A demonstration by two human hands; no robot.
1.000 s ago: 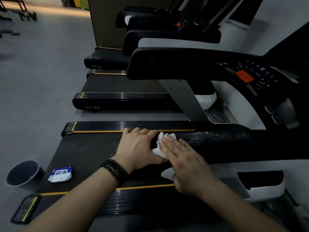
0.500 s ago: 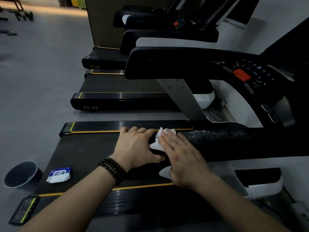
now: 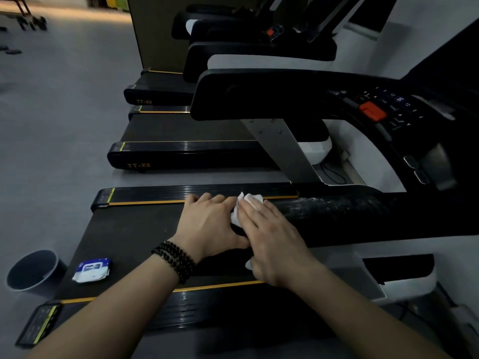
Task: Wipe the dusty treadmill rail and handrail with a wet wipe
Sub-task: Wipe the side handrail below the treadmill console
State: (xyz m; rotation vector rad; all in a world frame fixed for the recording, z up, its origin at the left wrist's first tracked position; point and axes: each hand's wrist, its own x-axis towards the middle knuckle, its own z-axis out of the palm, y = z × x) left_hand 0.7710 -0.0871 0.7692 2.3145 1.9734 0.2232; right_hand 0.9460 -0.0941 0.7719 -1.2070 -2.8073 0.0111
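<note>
Right hand [image 3: 274,244] flat, fingers straight, pressing wet wipe [image 3: 245,204] onto handrail [image 3: 337,216] end. Left hand [image 3: 210,226] just beside, fingers loosely curved over handrail end. Wipe pack [image 3: 92,270] on treadmill belt [image 3: 134,229].

Grey bucket [image 3: 31,272] on floor, lower left of frame. Blue-and-white wipe packet [image 3: 92,270] lying flat on belt just right of it. Bead bracelet [image 3: 175,260] lower centre. Orange button [image 3: 372,111] on console, upper right. Second treadmill [image 3: 181,154] marked TT-X6 mid-frame, third treadmill [image 3: 155,92] above it. Grey floor [image 3: 57,120] across left.
</note>
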